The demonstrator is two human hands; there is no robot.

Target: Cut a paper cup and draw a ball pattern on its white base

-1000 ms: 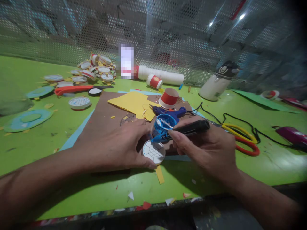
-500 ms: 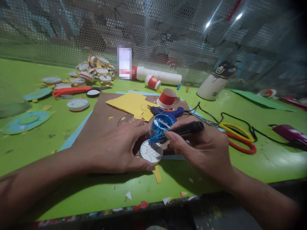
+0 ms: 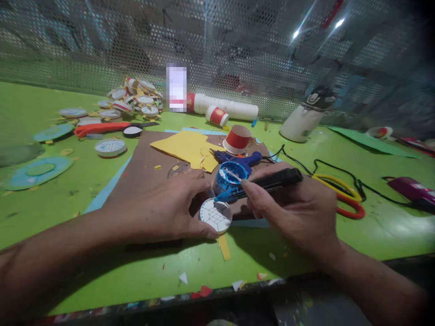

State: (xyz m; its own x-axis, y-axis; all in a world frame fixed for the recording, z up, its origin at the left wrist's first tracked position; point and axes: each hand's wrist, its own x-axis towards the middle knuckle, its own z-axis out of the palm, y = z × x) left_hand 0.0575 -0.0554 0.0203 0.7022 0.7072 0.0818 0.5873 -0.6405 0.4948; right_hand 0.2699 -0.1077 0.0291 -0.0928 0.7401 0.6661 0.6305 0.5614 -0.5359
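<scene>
My left hand [image 3: 170, 206] grips the side of a small round white disc [image 3: 216, 218] marked with black grid lines and blue dashes along its upper left rim. A yellow paper strip [image 3: 224, 248] sticks out below the disc. In my right hand [image 3: 292, 208] is a black marker [image 3: 272, 183] with a blue-smeared front end, its tip at the disc's upper edge. Just behind the disc stands a small jar of blue paint [image 3: 231, 177]. A blue glue gun [image 3: 241, 158] lies behind the jar, near an upturned red-and-white paper cup [image 3: 237, 139].
Yellow paper [image 3: 185, 147] lies on a brown sheet [image 3: 136, 170]. At left are orange-handled scissors [image 3: 105, 129], a heap of decorated discs [image 3: 136, 99] and blue-green rings [image 3: 39, 172]. Yellow-and-red-handled scissors [image 3: 351, 208], a black cord and a white bottle [image 3: 302, 120] are at right.
My right hand and the marker have shifted slightly right, the marker's tip moving along the disc's upper edge. The disc stays in my left hand, a little further right in view.
</scene>
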